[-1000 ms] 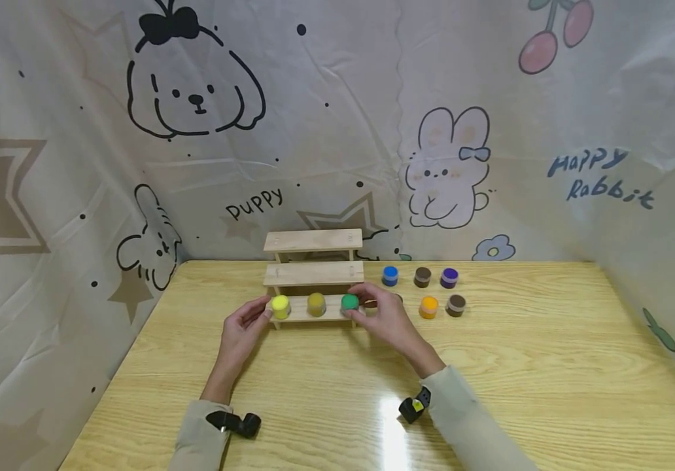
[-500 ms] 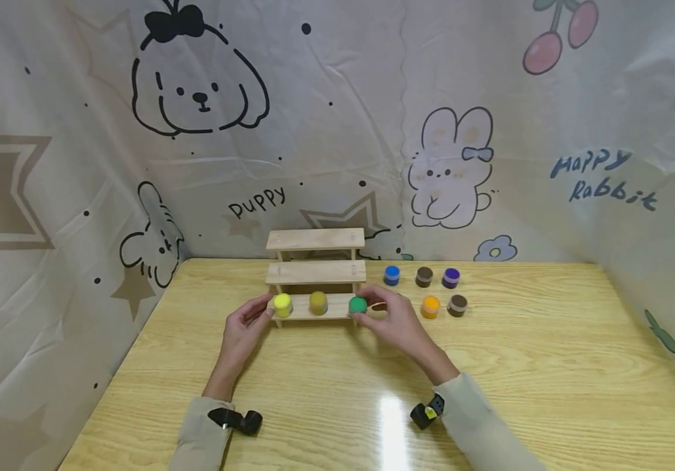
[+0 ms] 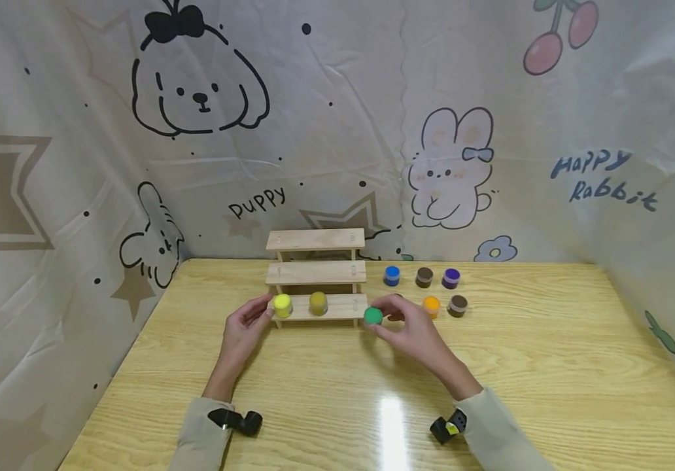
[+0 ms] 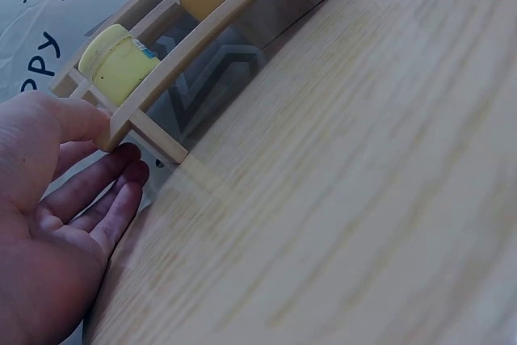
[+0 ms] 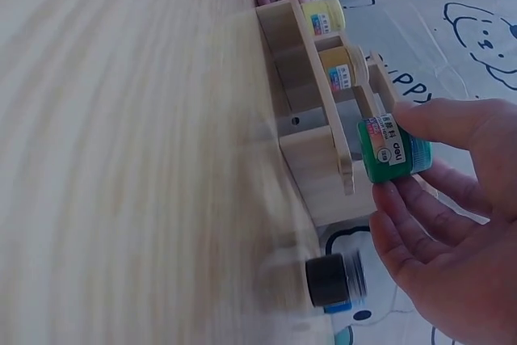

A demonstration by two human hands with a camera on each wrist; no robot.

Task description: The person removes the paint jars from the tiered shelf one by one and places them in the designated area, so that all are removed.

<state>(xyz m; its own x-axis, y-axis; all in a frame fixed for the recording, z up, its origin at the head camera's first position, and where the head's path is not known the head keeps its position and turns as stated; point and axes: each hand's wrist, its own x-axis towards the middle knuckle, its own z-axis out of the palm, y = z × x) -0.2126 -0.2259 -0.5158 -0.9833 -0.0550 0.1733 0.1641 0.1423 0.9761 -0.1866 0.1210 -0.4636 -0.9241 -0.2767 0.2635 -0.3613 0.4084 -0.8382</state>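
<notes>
In right hand (image 3: 414, 329), apart from left hand (image 3: 244, 332): green jar (image 3: 373, 316).

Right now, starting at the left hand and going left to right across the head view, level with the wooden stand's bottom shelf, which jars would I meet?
Left hand → yellow jar → olive jar → green jar, held by the right hand → orange jar → dark brown jar.

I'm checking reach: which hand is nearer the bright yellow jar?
Left. The left hand touches the left end of the bottom shelf, close beside the bright yellow jar; the right hand holds the green jar past the opposite end.
</notes>
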